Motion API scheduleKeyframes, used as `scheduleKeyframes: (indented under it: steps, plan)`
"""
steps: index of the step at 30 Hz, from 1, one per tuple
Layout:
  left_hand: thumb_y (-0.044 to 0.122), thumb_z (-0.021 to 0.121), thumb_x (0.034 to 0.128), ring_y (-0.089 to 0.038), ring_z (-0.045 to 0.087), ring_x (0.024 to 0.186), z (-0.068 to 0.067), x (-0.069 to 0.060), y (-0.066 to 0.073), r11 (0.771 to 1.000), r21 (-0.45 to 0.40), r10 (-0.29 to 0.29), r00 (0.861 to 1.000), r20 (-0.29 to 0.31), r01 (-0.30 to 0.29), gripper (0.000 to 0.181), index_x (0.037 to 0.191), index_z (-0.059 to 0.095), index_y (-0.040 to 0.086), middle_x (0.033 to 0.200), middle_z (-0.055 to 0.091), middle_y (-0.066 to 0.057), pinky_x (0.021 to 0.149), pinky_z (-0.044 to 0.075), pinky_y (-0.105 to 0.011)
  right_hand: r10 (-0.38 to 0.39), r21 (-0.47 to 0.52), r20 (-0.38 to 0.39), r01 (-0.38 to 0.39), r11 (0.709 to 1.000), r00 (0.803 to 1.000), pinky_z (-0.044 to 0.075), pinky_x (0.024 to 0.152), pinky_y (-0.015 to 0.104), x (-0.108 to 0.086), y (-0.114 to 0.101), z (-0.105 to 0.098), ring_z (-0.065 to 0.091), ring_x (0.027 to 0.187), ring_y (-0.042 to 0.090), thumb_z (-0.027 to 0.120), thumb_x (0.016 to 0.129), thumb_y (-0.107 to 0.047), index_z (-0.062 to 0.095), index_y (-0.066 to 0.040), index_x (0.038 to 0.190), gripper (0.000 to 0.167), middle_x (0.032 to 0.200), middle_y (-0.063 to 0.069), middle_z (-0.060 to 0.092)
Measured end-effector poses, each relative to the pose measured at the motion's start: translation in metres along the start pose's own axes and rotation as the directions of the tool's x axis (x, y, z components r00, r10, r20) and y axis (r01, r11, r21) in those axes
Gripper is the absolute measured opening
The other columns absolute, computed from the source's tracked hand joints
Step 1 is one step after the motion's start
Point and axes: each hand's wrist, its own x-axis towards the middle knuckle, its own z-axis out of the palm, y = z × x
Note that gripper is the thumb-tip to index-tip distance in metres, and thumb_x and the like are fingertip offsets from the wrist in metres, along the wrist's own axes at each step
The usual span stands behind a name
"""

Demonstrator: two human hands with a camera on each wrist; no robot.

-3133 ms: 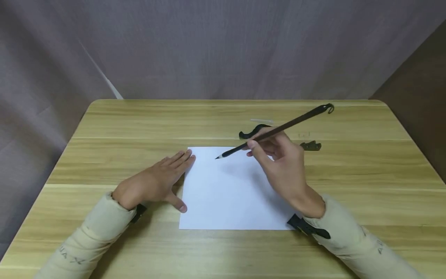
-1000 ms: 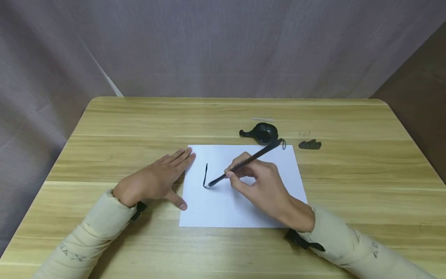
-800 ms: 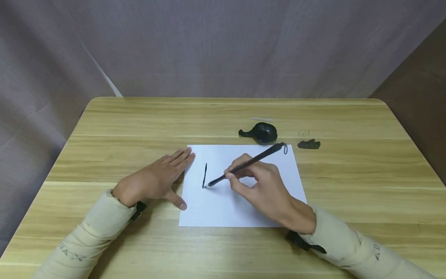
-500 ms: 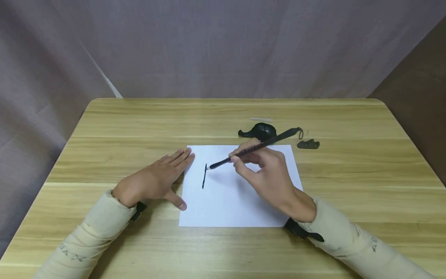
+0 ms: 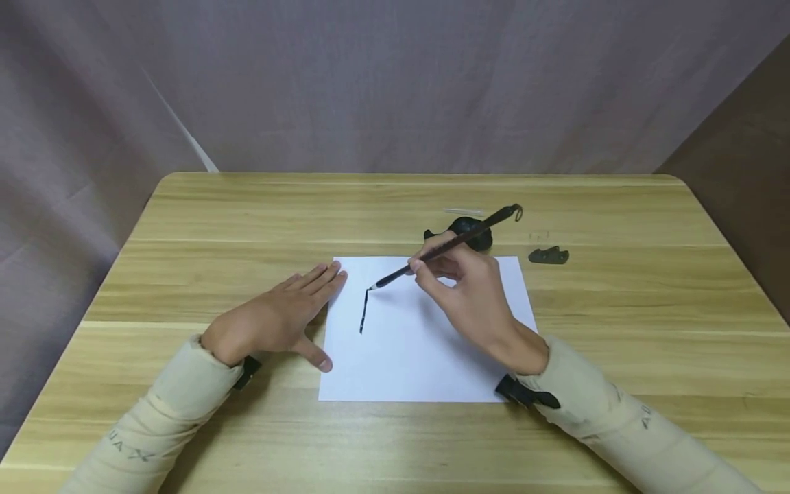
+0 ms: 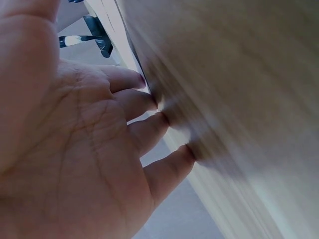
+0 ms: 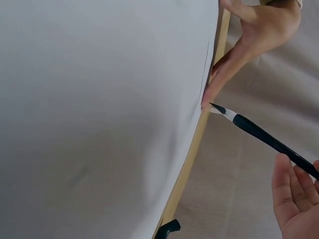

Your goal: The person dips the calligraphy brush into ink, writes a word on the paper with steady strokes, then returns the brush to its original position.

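Firstly, left hand (image 5: 274,322), grip relaxed, fingers straight at left edge of paper (image 5: 401,363); next, ink stroke (image 5: 364,312); then brush (image 5: 457,240) over paper, tip leftward at stroke's top, shaft slanting up rightward, pinched in grip of right hand (image 5: 478,295).

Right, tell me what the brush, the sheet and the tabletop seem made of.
Brush: perhaps wood or bamboo, dark and slightly glossy, with a soft, tapering, hairlike tip. Sheet: likely paper; matte, white, thin. Tabletop: streaky grain, faint sheen; wood or laminate.
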Motion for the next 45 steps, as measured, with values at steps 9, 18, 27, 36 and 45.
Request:
scheduleKeyframes:
  steps: [9,18,27,36,45]
  plan:
    - [0.065,0.087,0.0723,-0.035,-0.001,0.164,0.001,-0.002,0.001,1.000,-0.004,-0.001,1.000,-0.008,0.001,0.141,0.170,0.006,0.004,0.177,-0.002,-0.016,0.131,0.009,-0.058,0.075,0.049,0.018,-0.076,0.996,0.997,0.063,0.085,0.027,0.000,0.002,0.002,0.078,0.094,0.023,0.074,0.095,0.006,0.068,0.005,0.108,0.014,0.104,0.013,0.073]
    - [0.065,0.087,0.0724,-0.036,-0.001,0.163,0.002,-0.002,0.000,1.000,-0.009,0.004,1.000,-0.013,-0.004,0.141,0.170,0.006,0.004,0.177,-0.002,-0.016,0.131,0.010,-0.058,0.132,0.034,0.046,-0.133,0.990,0.990,0.062,0.087,0.024,-0.001,0.002,0.005,0.078,0.098,0.025,0.074,0.096,0.003,0.069,0.004,0.108,0.013,0.104,0.014,0.074]
    - [0.066,0.086,0.0722,-0.034,-0.004,0.164,0.000,0.001,0.002,1.000,0.006,-0.008,1.000,0.006,0.008,0.142,0.170,0.003,0.006,0.177,-0.005,-0.014,0.131,0.007,-0.057,0.117,-0.036,0.057,-0.115,0.993,0.992,0.062,0.085,0.022,-0.005,0.001,-0.001,0.078,0.094,0.022,0.073,0.094,0.007,0.070,0.002,0.104,0.012,0.099,0.010,0.075]
    - [0.065,0.087,0.0726,-0.035,-0.003,0.163,-0.001,0.000,0.002,1.000,0.001,-0.002,1.000,0.004,0.002,0.142,0.170,0.003,0.005,0.177,-0.005,-0.015,0.131,0.008,-0.058,0.106,-0.050,0.087,-0.101,0.994,0.991,0.063,0.082,0.023,-0.014,-0.009,-0.008,0.076,0.086,0.014,0.074,0.089,0.010,0.070,-0.001,0.098,0.015,0.095,0.005,0.075]
    - [0.063,0.088,0.0726,-0.036,-0.001,0.163,-0.001,-0.001,0.002,1.000,-0.009,0.007,1.000,-0.011,-0.007,0.141,0.169,0.005,0.003,0.177,-0.003,-0.017,0.131,0.008,-0.058,0.075,-0.053,0.116,-0.070,0.996,0.990,0.063,0.078,0.024,-0.023,-0.019,-0.013,0.074,0.082,0.010,0.073,0.087,0.013,0.070,-0.003,0.096,0.019,0.092,0.002,0.074]
